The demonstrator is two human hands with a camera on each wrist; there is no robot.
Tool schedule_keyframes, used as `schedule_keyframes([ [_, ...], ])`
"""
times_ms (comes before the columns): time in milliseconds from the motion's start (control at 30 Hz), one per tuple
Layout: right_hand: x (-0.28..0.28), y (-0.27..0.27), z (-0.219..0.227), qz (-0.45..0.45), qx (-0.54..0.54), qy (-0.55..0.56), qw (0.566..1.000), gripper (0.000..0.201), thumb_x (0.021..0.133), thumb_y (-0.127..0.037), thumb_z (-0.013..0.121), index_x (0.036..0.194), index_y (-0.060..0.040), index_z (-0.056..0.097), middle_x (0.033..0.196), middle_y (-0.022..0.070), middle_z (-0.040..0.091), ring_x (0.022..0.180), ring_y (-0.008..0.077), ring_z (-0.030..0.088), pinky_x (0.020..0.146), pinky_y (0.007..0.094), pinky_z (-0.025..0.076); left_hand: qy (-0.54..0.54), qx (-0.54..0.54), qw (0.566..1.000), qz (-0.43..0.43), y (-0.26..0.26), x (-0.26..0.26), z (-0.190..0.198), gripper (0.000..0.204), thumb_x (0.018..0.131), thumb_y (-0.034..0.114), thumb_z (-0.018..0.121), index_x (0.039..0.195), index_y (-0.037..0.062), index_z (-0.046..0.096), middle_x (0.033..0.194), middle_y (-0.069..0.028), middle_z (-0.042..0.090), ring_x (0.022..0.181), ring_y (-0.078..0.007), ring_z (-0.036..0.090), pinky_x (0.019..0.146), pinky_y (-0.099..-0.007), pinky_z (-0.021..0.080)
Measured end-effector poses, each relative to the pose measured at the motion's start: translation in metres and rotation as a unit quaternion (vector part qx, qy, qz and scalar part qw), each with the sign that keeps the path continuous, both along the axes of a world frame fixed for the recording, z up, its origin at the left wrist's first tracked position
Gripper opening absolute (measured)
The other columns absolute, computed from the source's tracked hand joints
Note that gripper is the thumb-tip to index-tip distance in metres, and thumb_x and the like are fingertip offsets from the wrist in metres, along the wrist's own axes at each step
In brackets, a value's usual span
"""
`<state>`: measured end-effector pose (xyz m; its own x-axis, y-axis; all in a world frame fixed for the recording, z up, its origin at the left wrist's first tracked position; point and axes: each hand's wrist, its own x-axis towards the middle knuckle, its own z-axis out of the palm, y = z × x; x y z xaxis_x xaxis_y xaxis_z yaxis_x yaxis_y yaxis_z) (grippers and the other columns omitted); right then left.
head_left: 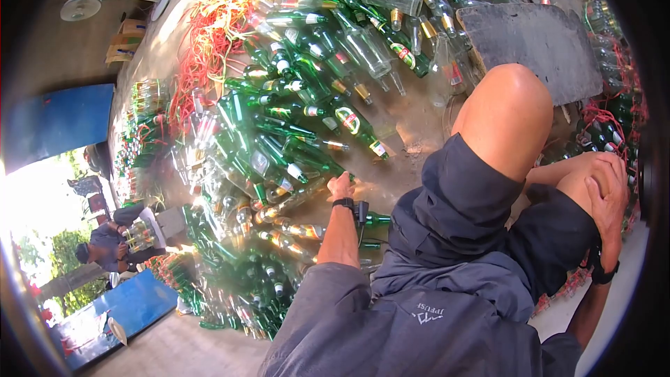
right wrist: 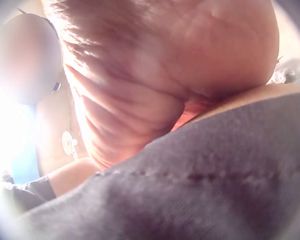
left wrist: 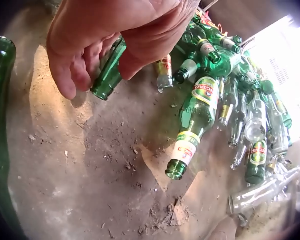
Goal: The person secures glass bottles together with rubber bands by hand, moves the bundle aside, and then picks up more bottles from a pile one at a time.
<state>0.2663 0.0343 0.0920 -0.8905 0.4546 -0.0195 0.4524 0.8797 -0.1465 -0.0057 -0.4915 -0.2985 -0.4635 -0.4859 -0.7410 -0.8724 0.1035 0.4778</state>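
Observation:
In the head view my left hand [head_left: 341, 187] is at the near edge of a heap of glass bottles, at the neck of a green bottle. The left wrist view shows the left hand [left wrist: 115, 30] from close by, its fingers and thumb on either side of that green bottle's neck [left wrist: 109, 75], mouth pointing down. A labelled green bottle [left wrist: 197, 112] lies to its right on the dirt floor. My right hand [head_left: 608, 192] rests on the bent knee holding nothing; in the right wrist view the right hand [right wrist: 155, 65] fills the top, above dark cloth.
Red and yellow plastic strands [head_left: 216, 35] lie beside the heap. A dark board [head_left: 534, 49] stands beyond the raised knee. Another person [head_left: 112, 241] sits at the far left with bottles, near blue panels [head_left: 132, 307]. A white fan [head_left: 82, 5] is at the top left.

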Motion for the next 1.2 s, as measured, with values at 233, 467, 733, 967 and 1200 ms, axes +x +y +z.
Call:
schedule_keyframes([
  [233,-0.006,-0.004,0.003,0.01,0.005,0.009,1.0,0.027,0.08,0.0,0.066,0.106,0.0007,0.061,0.118,0.013,0.059,0.117,0.0352,0.056,0.104,0.0415,0.044,-0.021,0.029,0.999,-0.033,-0.009,0.001,-0.006,0.039,0.089,0.016,0.075,0.118,0.0019,0.053,0.103,-0.0109,0.061,0.082,-0.0254,0.059,0.062,-0.0447,0.048],
  [467,-0.013,-0.007,0.005,0.015,0.004,0.004,1.0,0.029,0.078,0.001,0.067,0.106,0.0006,0.062,0.117,0.013,0.06,0.117,0.0345,0.056,0.104,0.041,0.044,0.052,0.069,0.994,-0.063,-0.013,0.024,0.005,0.043,0.093,0.024,0.074,0.118,-0.0014,0.049,0.109,-0.0122,0.061,0.097,-0.0261,0.063,0.076,-0.0452,0.061],
  [733,-0.028,-0.024,0.02,0.01,0.012,0.043,0.999,0.03,0.073,-0.003,0.071,0.102,-0.0003,0.064,0.114,0.0119,0.062,0.113,0.0348,0.058,0.099,0.0419,0.047,0.204,0.106,0.968,-0.096,-0.009,0.043,0.044,0.029,0.102,0.026,0.064,0.095,0.0001,0.054,0.084,-0.0088,0.062,0.066,-0.0153,0.063,0.058,-0.0325,0.059],
  [967,-0.036,-0.034,0.035,0.063,-0.012,0.097,0.993,0.028,0.072,-0.008,0.076,0.097,-0.0008,0.065,0.11,0.0125,0.063,0.112,0.0353,0.059,0.1,0.0448,0.046,0.213,0.126,0.968,-0.033,-0.008,0.044,0.096,0.032,0.104,0.028,0.053,0.102,-0.0035,0.054,0.088,-0.0111,0.059,0.065,-0.0218,0.065,0.061,-0.0366,0.058],
  [1200,-0.037,-0.039,0.039,0.061,-0.038,0.111,0.991,0.029,0.072,-0.009,0.079,0.097,-0.0011,0.066,0.112,0.013,0.062,0.114,0.0362,0.058,0.101,0.047,0.045,0.211,0.146,0.966,0.006,-0.005,0.051,0.148,0.028,0.104,0.027,0.054,0.089,0.004,0.051,0.078,-0.0046,0.051,0.057,-0.0137,0.047,0.055,-0.0318,0.051],
])
